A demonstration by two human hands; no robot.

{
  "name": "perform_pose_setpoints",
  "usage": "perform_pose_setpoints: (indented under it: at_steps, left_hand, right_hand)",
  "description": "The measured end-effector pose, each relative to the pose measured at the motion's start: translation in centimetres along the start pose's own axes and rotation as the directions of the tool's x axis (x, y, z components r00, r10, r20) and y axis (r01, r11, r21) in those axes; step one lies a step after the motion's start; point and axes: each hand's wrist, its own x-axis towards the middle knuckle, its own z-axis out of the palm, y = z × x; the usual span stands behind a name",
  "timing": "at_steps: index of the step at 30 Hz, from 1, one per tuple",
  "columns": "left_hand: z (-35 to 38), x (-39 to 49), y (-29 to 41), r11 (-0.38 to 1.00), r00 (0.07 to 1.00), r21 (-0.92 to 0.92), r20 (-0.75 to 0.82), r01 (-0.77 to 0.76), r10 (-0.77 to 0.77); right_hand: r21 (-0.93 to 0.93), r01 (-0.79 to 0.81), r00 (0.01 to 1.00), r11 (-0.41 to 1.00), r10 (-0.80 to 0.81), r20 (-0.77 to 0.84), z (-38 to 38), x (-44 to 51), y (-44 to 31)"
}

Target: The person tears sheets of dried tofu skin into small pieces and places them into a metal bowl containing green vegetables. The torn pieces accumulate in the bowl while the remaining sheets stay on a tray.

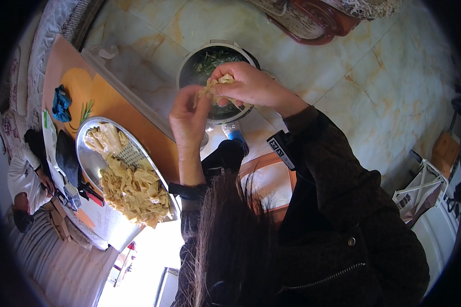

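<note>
My left hand point(190, 111) and my right hand point(249, 84) meet over a round pot point(183, 73) on the floor. Between them is a crumpled bunch of pale yellow sheets, apparently tofu skin point(226, 79); the fingers of both pinch it. Chopped greens point(217, 59) lie inside the pot, partly covered by my hands. To my left, a perforated metal basin point(93, 163) rests on the table. It holds a heap of torn yellow pieces point(136, 188) and, at its far end, some folded sheets point(107, 136).
The orange-patterned table point(150, 144) also bears a blue cloth point(61, 103) and green stalks point(85, 111). Beyond it is a person in white point(27, 180). Glossy red-brown furniture point(311, 19) stands on the tiled floor ahead, and a folding stool point(422, 188) at right.
</note>
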Motion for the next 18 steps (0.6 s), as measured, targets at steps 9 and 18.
perform_pose_setpoints:
  at_steps: [9, 18]
  left_hand:
    - [0.2, -0.2, -0.3, 0.981, 0.992, 0.192, -0.125, -0.006, 0.031]
    - [0.2, -0.3, -0.3, 0.963, 0.977, 0.269, -0.198, -0.018, 0.074]
  right_hand:
    - [-0.157, 0.133, 0.986, 0.979, -0.146, -0.075, 0.4, 0.5, 1.1]
    - [-0.260, 0.213, 0.968, 0.942, -0.239, -0.073, 0.7, 0.5, 0.7]
